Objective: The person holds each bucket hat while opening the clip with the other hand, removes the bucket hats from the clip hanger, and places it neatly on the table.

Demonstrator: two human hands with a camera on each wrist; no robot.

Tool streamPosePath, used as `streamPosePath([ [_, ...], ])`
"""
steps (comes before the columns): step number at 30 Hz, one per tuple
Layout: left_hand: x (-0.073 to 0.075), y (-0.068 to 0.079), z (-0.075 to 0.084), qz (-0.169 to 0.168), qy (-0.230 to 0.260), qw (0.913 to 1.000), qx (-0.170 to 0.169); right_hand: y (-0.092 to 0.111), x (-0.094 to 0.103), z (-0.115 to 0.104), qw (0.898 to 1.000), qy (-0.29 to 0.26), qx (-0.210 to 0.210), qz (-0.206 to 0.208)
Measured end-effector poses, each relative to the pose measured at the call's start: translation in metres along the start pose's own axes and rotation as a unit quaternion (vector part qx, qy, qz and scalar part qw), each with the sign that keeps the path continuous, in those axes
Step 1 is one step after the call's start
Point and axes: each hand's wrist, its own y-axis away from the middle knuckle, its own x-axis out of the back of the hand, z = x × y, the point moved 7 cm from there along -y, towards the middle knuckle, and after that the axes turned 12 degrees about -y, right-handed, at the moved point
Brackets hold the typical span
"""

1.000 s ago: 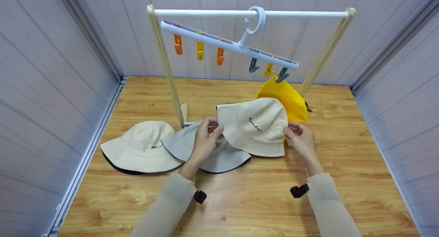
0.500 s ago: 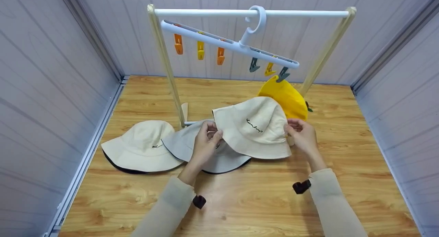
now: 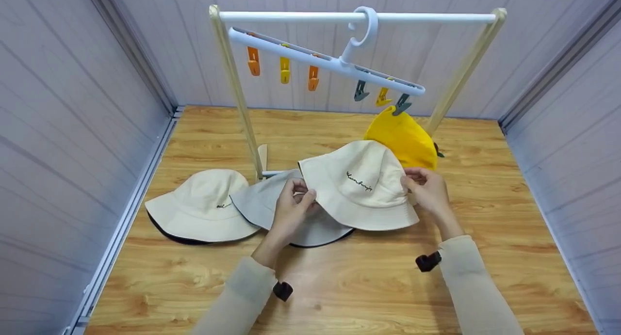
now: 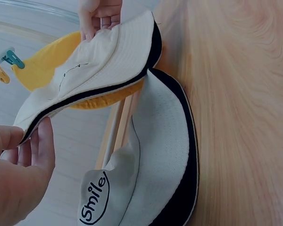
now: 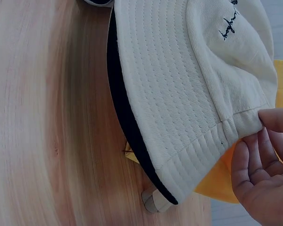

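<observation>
A cream bucket hat (image 3: 361, 189) with dark script stitching and a black lining is held up between both hands. My left hand (image 3: 291, 209) pinches its brim at the left edge; in the left wrist view the thumb (image 4: 12, 136) lies on top and the fingers beneath. On the other side my right hand (image 3: 429, 192) pinches the crown's side near the brim seam. Below the held hat, partly covered, lies a grey bucket hat (image 3: 264, 201) marked "Smile" in the left wrist view. A yellow hat (image 3: 405, 138) hangs behind, gripped by a dark grey clip (image 3: 402, 104).
Another cream bucket hat (image 3: 201, 209) lies on the wooden table at the left, its brim meeting the grey one. A white hanger (image 3: 310, 58) with several orange, yellow and grey clips hangs tilted from the rack's white bar (image 3: 291, 17). Wooden posts (image 3: 237, 92) hold the bar.
The held hat has turned slightly, its brim swinging down and to the right while its left edge lowers. The right hand has shifted a little right; the left hand stays nearly in place.
</observation>
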Motion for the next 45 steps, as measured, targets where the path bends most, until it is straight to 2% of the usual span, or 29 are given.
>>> streamPosePath([
  [6,-0.003,0.002,0.001,-0.002,0.033,0.9995,0.005,0.0,0.002,-0.006,1.0,-0.006,-0.012,-0.007],
  [11,-0.006,0.007,-0.003,-0.004,0.041,0.9991,0.01,0.0,0.0,-0.005,0.999,-0.022,-0.028,-0.013],
  [21,-0.01,0.019,-0.02,-0.004,0.041,0.9989,0.025,0.0,-0.005,0.007,0.999,0.027,-0.025,-0.033],
  [32,-0.02,0.025,-0.04,-0.034,0.046,0.9965,0.061,-0.006,-0.009,0.025,0.997,0.054,-0.025,-0.048],
  [45,-0.029,0.024,-0.061,-0.063,0.065,0.9868,0.135,-0.017,-0.006,0.038,0.995,0.07,-0.05,-0.057],
])
